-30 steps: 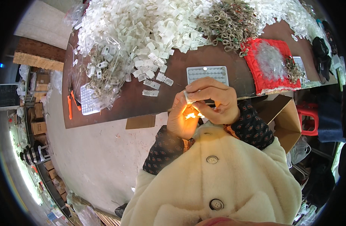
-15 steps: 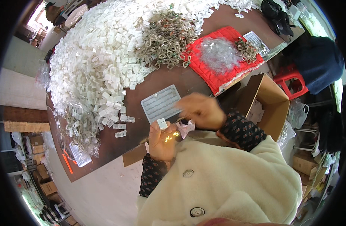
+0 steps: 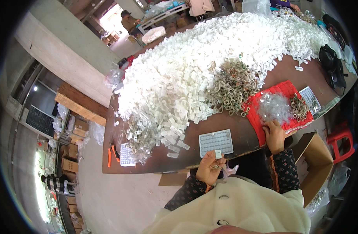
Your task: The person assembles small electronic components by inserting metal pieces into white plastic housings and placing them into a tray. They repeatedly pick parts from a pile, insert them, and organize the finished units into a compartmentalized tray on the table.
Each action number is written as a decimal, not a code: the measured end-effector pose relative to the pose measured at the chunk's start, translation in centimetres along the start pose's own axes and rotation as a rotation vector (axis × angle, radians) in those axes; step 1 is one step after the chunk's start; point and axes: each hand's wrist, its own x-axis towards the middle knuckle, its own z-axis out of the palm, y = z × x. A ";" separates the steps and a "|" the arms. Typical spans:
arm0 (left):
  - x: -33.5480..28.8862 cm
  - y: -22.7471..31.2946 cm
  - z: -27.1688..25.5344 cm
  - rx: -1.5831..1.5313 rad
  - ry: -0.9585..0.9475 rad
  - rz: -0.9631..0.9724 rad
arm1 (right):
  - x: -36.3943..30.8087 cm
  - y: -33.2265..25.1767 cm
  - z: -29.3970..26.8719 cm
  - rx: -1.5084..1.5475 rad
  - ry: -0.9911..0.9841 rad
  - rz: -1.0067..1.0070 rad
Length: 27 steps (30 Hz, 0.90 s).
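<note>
My left hand [image 3: 208, 168] is closed around a small white plastic battery case [image 3: 218, 154], held upright just in front of the grey moulded tray [image 3: 216, 142]. The rest of what lies in that palm is hard to make out. Over on the red quilted cloth [image 3: 261, 134], my right hand [image 3: 275, 137] reaches the near edge of a heap of clear plastic film [image 3: 273, 107]. Its fingers are slightly bent and apart, with nothing visible between them. Beside the film lies a small bunch of coiled wire strings [image 3: 299, 107].
A huge pile of white plastic cases [image 3: 179, 74] covers much of the table, with a heap of coiled wires [image 3: 235, 87] beside it. Orange-handled pliers [image 3: 113, 155] lie at left. A cardboard box [image 3: 312, 165] and red stool [image 3: 340, 142] stand right. A person [image 3: 129, 22] sits far off.
My right hand has moved from beside my left hand to the film on the red cloth. The yellow glow at my left hand no longer shows. The view has shifted.
</note>
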 end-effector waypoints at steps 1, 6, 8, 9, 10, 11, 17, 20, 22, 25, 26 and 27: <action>-0.1 0.0 0.3 0.022 0.028 -0.003 | 0.1 0.2 0.0 -0.012 -0.005 -0.015; -0.4 0.4 1.3 0.056 -0.048 0.006 | 0.2 0.3 -0.1 0.026 0.031 -0.048; -0.6 0.7 1.3 0.206 0.086 -0.007 | 0.4 0.2 -0.1 0.004 -0.035 -0.031; -0.6 0.8 1.2 0.117 -0.008 -0.010 | 0.6 0.1 -0.3 0.008 -0.053 -0.023; -0.6 0.8 1.0 0.032 -0.080 -0.001 | 0.6 -0.1 -0.5 0.005 -0.053 -0.038; -0.7 0.8 0.7 0.056 -0.041 -0.017 | 0.7 -0.4 -0.8 0.007 -0.049 -0.039; -0.9 0.1 -1.1 0.481 -0.037 0.143 | -0.8 -6.6 -2.1 0.358 0.037 -0.237; -0.7 -0.1 -1.4 0.054 -0.004 0.045 | -3.0 -12.2 -1.2 0.665 -0.147 -0.340; -0.8 0.1 -1.5 0.176 -0.003 0.057 | -3.8 -14.6 -0.7 0.752 -0.248 -0.371; -1.5 0.7 -1.6 0.096 -0.055 0.124 | -4.2 -16.4 0.0 0.784 -0.312 -0.355; -1.8 0.9 -1.7 0.057 -0.084 0.144 | -4.2 -16.6 0.2 0.768 -0.319 -0.369; -1.8 1.0 -1.8 0.103 -0.047 0.127 | -4.3 -16.7 0.4 0.749 -0.326 -0.381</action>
